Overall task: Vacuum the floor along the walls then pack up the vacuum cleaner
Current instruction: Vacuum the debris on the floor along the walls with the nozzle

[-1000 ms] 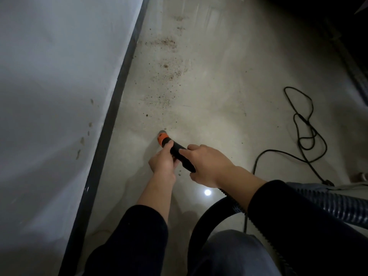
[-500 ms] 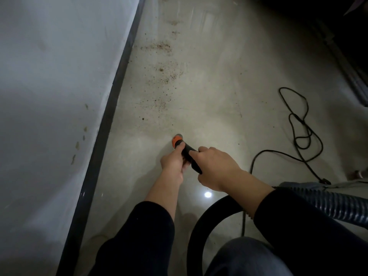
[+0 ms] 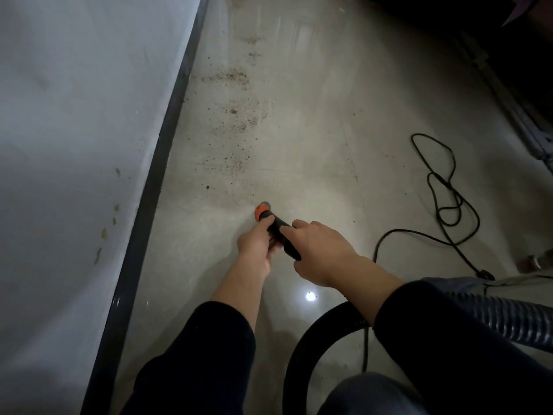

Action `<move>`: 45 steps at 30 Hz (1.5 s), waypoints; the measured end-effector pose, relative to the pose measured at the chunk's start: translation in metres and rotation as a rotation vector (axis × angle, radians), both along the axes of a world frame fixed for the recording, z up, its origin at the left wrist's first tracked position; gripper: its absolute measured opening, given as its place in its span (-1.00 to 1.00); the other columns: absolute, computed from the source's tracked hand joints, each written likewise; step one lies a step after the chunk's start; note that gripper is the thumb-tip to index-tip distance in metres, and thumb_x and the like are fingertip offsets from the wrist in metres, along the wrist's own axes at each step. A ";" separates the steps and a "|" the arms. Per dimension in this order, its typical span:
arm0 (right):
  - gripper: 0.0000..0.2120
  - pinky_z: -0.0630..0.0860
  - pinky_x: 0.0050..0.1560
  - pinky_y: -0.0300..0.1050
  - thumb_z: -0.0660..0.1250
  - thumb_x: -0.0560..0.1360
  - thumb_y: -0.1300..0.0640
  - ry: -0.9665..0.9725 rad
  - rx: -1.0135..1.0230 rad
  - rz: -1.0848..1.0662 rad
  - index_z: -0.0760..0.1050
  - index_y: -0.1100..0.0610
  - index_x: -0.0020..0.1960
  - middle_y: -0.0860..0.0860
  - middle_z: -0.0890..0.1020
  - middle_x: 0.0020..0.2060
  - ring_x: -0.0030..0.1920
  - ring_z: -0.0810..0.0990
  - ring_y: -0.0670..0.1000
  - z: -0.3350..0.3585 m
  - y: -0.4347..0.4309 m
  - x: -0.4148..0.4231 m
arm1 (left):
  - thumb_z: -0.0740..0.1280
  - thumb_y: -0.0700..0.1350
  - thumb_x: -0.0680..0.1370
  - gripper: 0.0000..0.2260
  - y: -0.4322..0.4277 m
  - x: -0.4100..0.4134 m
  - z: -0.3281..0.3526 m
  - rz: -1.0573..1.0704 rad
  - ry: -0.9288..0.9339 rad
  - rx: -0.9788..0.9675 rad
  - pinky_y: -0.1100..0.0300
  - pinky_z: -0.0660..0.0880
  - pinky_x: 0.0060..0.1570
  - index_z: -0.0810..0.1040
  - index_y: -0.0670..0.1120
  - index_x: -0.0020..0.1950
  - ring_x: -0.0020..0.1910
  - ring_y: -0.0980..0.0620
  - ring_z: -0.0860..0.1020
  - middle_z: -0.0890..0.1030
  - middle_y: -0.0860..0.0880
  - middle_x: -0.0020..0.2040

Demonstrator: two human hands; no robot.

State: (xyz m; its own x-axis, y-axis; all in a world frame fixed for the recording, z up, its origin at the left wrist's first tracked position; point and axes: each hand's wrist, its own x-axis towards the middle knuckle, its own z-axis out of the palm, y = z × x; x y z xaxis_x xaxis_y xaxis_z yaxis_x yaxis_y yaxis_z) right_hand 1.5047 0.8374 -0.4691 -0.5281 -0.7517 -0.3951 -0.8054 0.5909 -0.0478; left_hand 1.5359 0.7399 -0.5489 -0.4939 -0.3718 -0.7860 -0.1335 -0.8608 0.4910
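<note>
- Gripped with both hands: the nozzle (image 3: pixel 276 229), out on the floor (image 3: pixel 329 130), somewhat apart from its left edge.
- Clenched round the black tube just behind the orange tip with the left hand (image 3: pixel 254 245), fingers curled under it.
- Grasped further back with the right hand (image 3: pixel 321 253), fingers wrapped over the same tube.
- Lying with the long axis slanted, from the right hand forward and to the left.
- Pointing with the orange tip down at the floor, toward the dirt (image 3: pixel 236 121) and the baseboard (image 3: pixel 167 139).
- Cannot tell whether touching the floor with the tip.
- Joined at the back to a black hose (image 3: pixel 299 354), curved from under the right wrist toward the near edge.
- Scattered ahead of the tip, near the left edge: the dirt.
- Looped loosely toward the right edge, well apart from the nozzle: a cord (image 3: pixel 446 187).
- Lying at the right edge, behind the right sleeve: a ribbed hose (image 3: pixel 508 316).
</note>
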 end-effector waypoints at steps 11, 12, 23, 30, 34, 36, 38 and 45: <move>-0.64 0.31 -0.25 -0.10 0.25 0.46 0.30 -0.026 -0.041 0.033 0.38 0.12 0.23 0.05 0.45 0.00 -0.15 0.36 0.06 -0.008 -0.018 0.004 | 0.38 -0.20 0.56 -0.84 -0.019 0.014 -0.002 0.045 -0.002 0.020 0.21 0.59 -0.29 0.53 -0.24 0.09 -0.18 -0.01 0.64 0.63 -0.18 -0.08; -0.63 0.31 -0.25 -0.10 0.25 0.46 0.30 -0.029 -0.045 0.038 0.38 0.11 0.24 0.05 0.46 0.00 -0.15 0.37 0.06 -0.009 -0.018 0.004 | 0.38 -0.20 0.56 -0.84 -0.020 0.015 -0.002 0.053 -0.009 0.017 0.20 0.59 -0.27 0.53 -0.23 0.09 -0.18 -0.02 0.64 0.63 -0.18 -0.07; -0.58 0.25 -0.33 -0.15 0.28 0.44 0.29 -0.063 -0.087 0.104 0.38 0.09 0.28 0.03 0.46 0.00 -0.15 0.37 0.06 -0.016 -0.033 0.012 | 0.40 -0.21 0.53 -0.85 -0.030 0.032 -0.002 0.182 -0.056 -0.014 0.21 0.58 -0.23 0.53 -0.23 0.05 -0.18 0.00 0.63 0.63 -0.17 -0.07; -0.58 0.26 -0.30 -0.13 0.28 0.45 0.28 -0.098 -0.115 0.136 0.38 0.08 0.29 0.02 0.47 0.00 -0.16 0.39 0.05 -0.019 -0.041 0.017 | 0.41 -0.20 0.52 -0.90 -0.042 0.041 -0.002 0.175 -0.129 -0.067 0.16 0.60 -0.19 0.51 -0.19 -0.09 -0.14 -0.04 0.64 0.63 -0.19 -0.06; -0.57 0.27 -0.28 -0.12 0.29 0.46 0.28 -0.112 -0.127 0.155 0.38 0.08 0.31 0.02 0.47 0.02 -0.14 0.40 0.05 -0.022 -0.046 0.021 | 0.42 -0.20 0.51 -0.86 -0.045 0.045 -0.003 0.229 -0.142 -0.063 0.19 0.58 -0.27 0.53 -0.23 -0.02 -0.17 -0.02 0.64 0.63 -0.17 -0.11; -0.58 0.27 -0.29 -0.11 0.28 0.47 0.27 -0.112 -0.131 0.174 0.37 0.08 0.31 0.03 0.47 0.02 -0.15 0.39 0.06 -0.023 -0.050 0.024 | 0.42 -0.21 0.50 -0.86 -0.047 0.049 -0.004 0.242 -0.140 -0.066 0.19 0.59 -0.27 0.53 -0.24 -0.01 -0.17 -0.02 0.65 0.64 -0.17 -0.11; -0.57 0.26 -0.30 -0.11 0.28 0.47 0.28 -0.107 -0.133 0.185 0.37 0.08 0.31 0.03 0.46 0.02 -0.16 0.38 0.05 -0.024 -0.053 0.026 | 0.42 -0.20 0.51 -0.84 -0.051 0.053 -0.004 0.228 -0.153 -0.080 0.18 0.59 -0.26 0.54 -0.24 0.01 -0.17 -0.03 0.65 0.64 -0.18 -0.09; -0.53 0.28 -0.25 -0.08 0.27 0.48 0.28 -0.097 -0.132 0.208 0.34 0.07 0.36 0.04 0.46 0.06 -0.13 0.35 0.06 -0.028 -0.064 0.032 | 0.36 -0.24 0.56 -0.75 -0.075 0.064 -0.001 0.126 -0.157 -0.091 0.01 0.61 0.00 0.46 -0.31 0.20 0.02 -0.19 0.63 0.60 -0.31 0.08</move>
State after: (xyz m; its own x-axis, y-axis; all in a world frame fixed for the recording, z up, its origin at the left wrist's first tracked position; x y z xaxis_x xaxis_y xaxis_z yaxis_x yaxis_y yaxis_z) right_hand 1.5371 0.7732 -0.4974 -0.3207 -0.8886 -0.3279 -0.8969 0.3962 -0.1965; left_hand 1.6000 0.6649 -0.5504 -0.3131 -0.4962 -0.8098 -0.1082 -0.8285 0.5495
